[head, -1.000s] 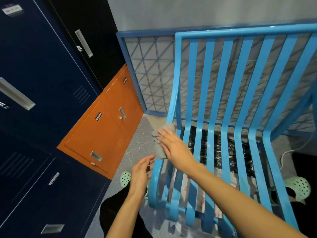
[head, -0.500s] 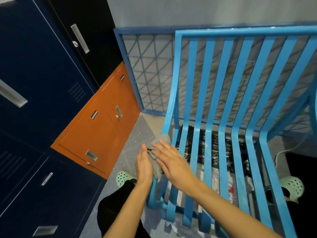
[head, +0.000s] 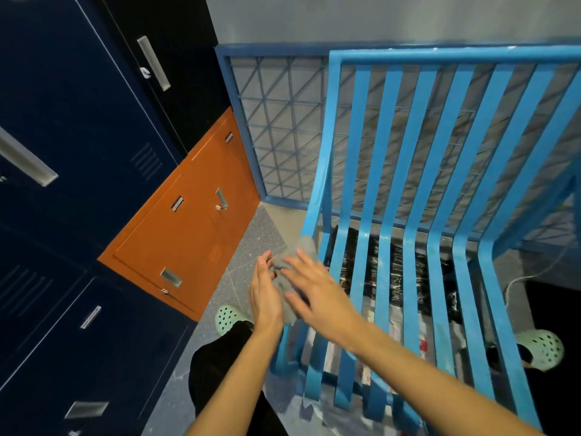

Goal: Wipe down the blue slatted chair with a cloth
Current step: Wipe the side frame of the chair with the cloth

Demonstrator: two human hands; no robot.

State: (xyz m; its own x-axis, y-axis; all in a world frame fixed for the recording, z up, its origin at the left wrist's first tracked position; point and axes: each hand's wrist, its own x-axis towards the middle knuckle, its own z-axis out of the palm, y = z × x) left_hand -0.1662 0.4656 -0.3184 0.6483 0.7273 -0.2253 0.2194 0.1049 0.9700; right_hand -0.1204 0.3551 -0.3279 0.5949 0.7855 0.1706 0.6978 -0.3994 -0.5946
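Two bare forearms are extended forward, and two pale green clogs (head: 228,317) are planted on the floor (head: 251,243), one at each side of the blue slatted chair (head: 411,278). One grey cloth (head: 301,248) is pressed between the left hand (head: 265,298) and the right hand (head: 319,298). Each grip is kept flat, with fingers straight rather than curled. The cloth is held over the chair's leftmost slat, near the seat bend. Eight slats are counted. Farther off, two orange locker doors (head: 188,234) and one blue mesh panel (head: 283,136) are seen.
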